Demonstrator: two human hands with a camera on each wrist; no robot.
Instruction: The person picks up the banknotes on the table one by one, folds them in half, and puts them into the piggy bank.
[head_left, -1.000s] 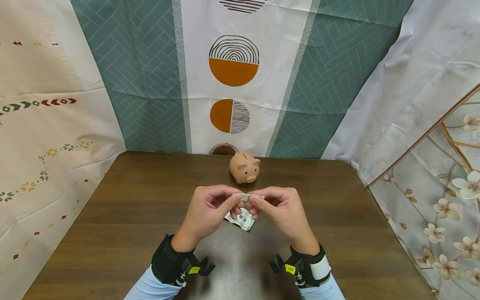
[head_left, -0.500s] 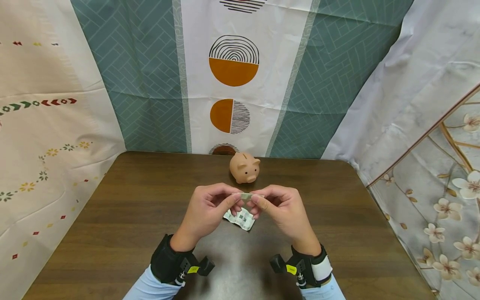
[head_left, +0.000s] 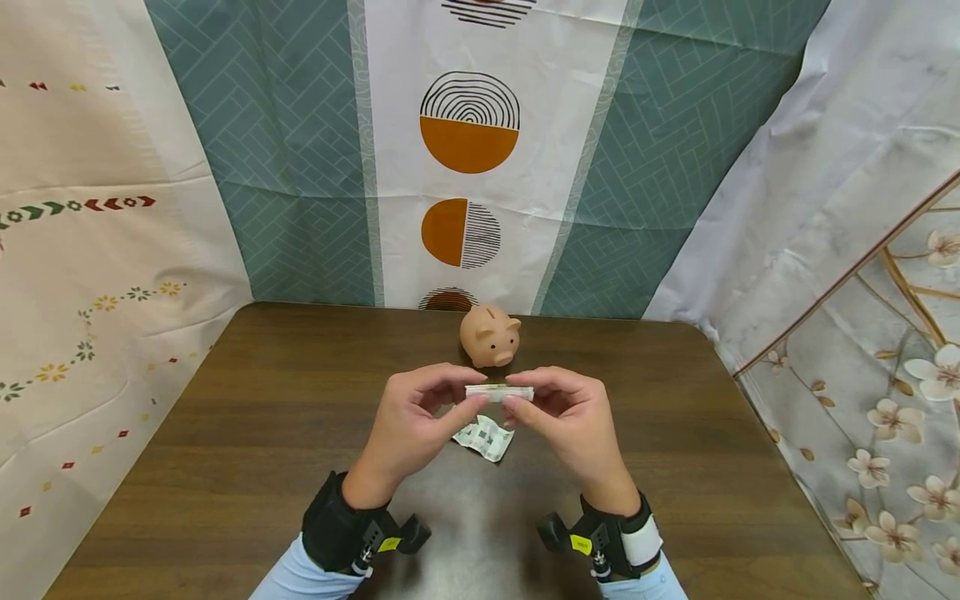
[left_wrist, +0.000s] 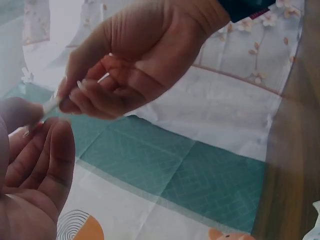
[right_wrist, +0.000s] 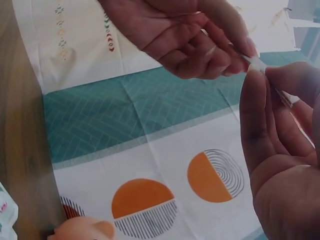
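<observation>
Between the fingertips and thumbs of both hands, a narrow folded banknote [head_left: 499,392] stretches level above the table. My left hand [head_left: 420,425] pinches its left end, and my right hand [head_left: 576,423] pinches its right end. Seen from the left wrist, the strip [left_wrist: 50,106] is thin and partly covered by fingers. A creased greenish-white banknote [head_left: 487,439] lies on the table below the hands, its far edge partly hidden by the fingers. Just beyond the hands stands a peach piggy bank [head_left: 489,337] with a slot on its back, facing me.
The brown wooden table [head_left: 300,367] reaches back to a patterned cloth [head_left: 307,150] hanging behind it. A cream cloth [head_left: 105,275] hangs on the left, and a white floral cloth [head_left: 825,275] on the right. The piggy bank is near the table's far edge.
The fingers have lifted and spread slightly, so more of the folded banknote shows as a whitish strip. The piggy bank and the banknote on the table have stayed put.
</observation>
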